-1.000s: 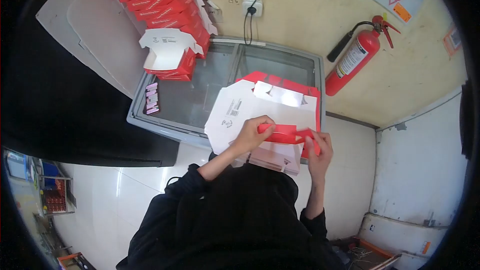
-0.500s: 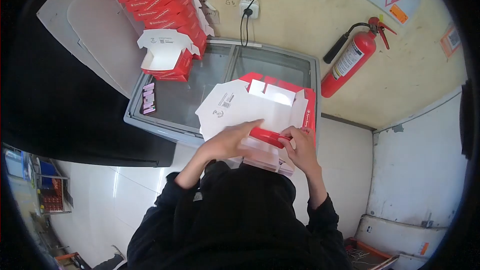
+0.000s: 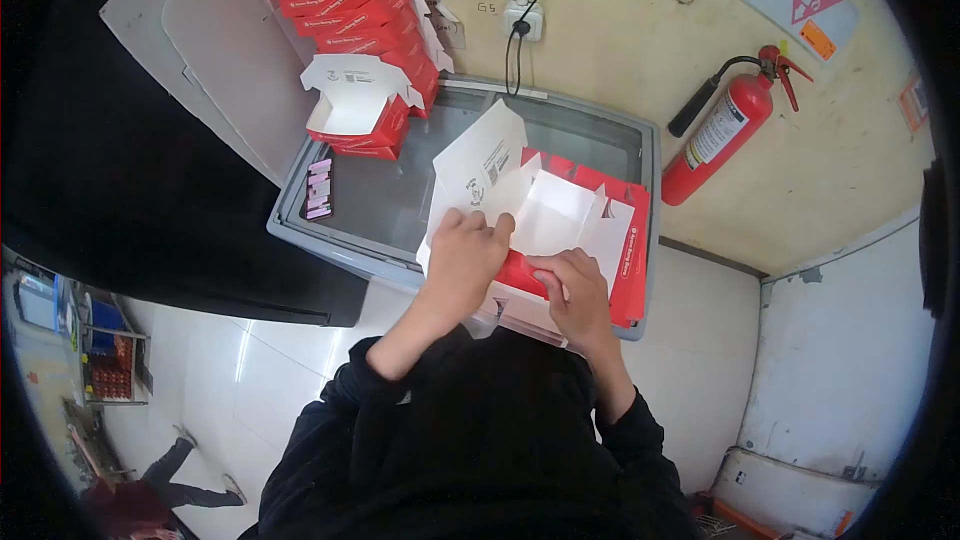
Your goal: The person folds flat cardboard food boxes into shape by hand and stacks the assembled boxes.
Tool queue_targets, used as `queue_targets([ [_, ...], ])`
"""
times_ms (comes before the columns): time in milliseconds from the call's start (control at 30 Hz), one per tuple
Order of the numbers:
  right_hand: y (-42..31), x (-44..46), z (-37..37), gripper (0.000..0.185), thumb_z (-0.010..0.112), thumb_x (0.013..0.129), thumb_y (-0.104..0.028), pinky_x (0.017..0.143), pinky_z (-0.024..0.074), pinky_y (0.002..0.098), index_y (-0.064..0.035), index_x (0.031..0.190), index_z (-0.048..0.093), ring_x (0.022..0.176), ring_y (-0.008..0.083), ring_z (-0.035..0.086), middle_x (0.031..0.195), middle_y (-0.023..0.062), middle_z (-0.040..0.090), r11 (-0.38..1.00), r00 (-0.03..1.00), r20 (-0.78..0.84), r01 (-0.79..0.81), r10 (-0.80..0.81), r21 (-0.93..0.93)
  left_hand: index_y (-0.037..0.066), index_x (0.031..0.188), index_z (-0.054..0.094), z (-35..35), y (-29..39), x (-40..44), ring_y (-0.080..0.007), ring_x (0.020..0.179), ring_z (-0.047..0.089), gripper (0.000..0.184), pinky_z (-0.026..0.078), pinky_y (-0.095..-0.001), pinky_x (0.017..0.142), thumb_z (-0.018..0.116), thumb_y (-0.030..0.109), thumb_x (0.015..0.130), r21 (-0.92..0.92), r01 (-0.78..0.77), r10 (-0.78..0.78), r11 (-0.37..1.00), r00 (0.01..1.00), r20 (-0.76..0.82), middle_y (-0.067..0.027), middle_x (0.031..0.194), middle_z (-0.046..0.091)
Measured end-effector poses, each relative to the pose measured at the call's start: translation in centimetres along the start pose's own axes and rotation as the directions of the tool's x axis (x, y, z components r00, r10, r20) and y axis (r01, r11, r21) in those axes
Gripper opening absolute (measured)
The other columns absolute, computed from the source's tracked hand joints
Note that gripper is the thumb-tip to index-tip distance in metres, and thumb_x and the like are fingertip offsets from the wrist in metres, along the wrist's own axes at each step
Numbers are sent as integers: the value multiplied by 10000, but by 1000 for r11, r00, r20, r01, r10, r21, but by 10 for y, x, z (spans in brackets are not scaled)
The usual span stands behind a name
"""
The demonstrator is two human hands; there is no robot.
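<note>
A partly folded red and white cardboard box (image 3: 558,206) lies on flat box blanks (image 3: 632,255) at the front of the glass-topped freezer. Its white lid panel (image 3: 478,168) stands tilted up on the left. My left hand (image 3: 466,258) is closed over the box's near left corner, its fingers curled inside the wall. With fingers and thumb pinched, my right hand (image 3: 576,292) grips the red front wall near the right corner. My palms hide part of that front edge.
Folded red boxes (image 3: 350,10) are stacked at the freezer's back left, one open box (image 3: 355,110) in front. A phone (image 3: 319,190) lies on the freezer's rim (image 3: 345,252). A fire extinguisher (image 3: 722,130) hangs at right. Another person's legs (image 3: 180,475) show lower left.
The lid panel has risen from flat to tilted, and the box's side walls now stand up. My left hand has moved onto the left corner and closed there. A person appears at lower left.
</note>
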State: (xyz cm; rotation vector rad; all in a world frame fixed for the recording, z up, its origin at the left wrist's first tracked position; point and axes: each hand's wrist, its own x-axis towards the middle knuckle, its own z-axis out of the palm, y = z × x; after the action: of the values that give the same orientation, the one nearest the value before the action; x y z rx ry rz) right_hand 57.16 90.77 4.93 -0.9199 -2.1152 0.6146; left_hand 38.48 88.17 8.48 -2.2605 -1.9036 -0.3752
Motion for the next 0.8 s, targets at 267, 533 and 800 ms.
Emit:
queue_targets([
  [267, 5, -6, 0, 174, 638, 859, -34, 785, 432, 372, -108, 1008, 691, 842, 259, 573, 897, 62, 659, 998, 999, 10, 45, -45, 47, 89, 1066, 583, -10, -11, 7, -241, 870, 617, 364, 397, -367, 785, 717, 99, 727, -186, -58, 96, 981, 974, 204, -72, 864, 666],
  [533, 5, -12, 5, 226, 687, 880, -102, 812, 483, 349, -58, 1095, 636, 996, 253, 593, 1062, 111, 652, 970, 949, -272, -102, 162, 220, 20, 1279, 540, 26, 21, -16, -356, 1257, 497, 519, 376, -513, 1092, 678, 101, 785, -191, -243, 200, 951, 955, -221, -163, 1215, 585],
  [800, 55, -26, 13, 599, 645, 939, -204, 865, 571, 408, -51, 1422, 323, 1103, 226, 604, 1265, 110, 553, 107, 720, 257, -418, 644, 902, 37, 1284, 559, 88, -4, -48, -348, 1266, 510, 421, 423, -501, 1062, 629, 165, 889, -414, -363, 233, 835, 914, -331, -152, 1314, 551],
])
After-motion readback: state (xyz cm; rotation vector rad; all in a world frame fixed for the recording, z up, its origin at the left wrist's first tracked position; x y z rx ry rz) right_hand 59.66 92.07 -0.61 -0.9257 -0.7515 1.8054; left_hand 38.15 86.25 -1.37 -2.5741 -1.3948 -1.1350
